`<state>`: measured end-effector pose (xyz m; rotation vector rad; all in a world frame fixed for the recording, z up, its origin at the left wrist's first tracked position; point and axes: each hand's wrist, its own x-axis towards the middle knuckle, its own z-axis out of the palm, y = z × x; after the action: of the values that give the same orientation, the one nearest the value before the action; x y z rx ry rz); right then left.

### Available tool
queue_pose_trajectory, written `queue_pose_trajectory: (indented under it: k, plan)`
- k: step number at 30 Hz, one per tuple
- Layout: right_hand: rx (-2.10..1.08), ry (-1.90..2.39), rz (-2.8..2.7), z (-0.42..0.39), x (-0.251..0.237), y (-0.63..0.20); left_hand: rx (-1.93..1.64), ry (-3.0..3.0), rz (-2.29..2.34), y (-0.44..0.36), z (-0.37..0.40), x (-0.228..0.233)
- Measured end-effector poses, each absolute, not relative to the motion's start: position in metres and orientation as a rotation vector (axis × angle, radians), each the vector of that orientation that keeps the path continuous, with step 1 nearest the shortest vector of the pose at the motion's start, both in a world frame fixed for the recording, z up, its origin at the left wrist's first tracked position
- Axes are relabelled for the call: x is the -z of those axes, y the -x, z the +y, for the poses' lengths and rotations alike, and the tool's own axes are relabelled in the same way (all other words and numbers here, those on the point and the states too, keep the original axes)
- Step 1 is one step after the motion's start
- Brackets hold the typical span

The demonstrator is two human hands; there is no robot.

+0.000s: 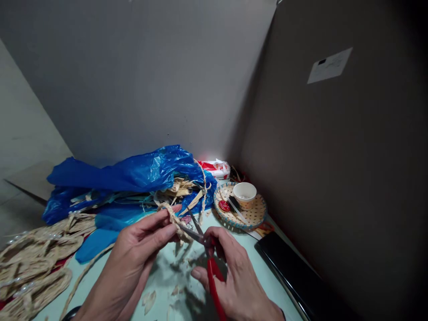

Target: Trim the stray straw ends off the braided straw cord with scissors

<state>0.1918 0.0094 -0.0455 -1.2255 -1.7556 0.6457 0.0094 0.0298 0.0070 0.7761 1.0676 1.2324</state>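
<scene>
Beige braid (pixel 173 216) in the left hand (pixel 136 250) — by scissors (pixel 211 271) in the right hand (pixel 234 268)

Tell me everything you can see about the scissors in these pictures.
The scissors have red handles, apparently plastic, and dark, metallic-looking blades. The right hand holds them above the pale table, blades apart and pointing away and leftward. One blade meets the straw-coloured braid pinched in the left hand; whether it cuts in is unclear.

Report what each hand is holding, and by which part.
Right hand: scissors, by the red handle. Left hand: braid, pinched beside the blades.
</scene>
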Motion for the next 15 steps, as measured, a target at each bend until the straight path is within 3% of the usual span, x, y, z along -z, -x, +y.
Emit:
queue_pose_trajectory:
  k: [15]
  plan:
    - [-0.376, 1.108, -1.895, 0.0085, 0.0526, -0.1936, -1.13, -1.126, 1.293, -0.0162, 0.0198, -0.0154]
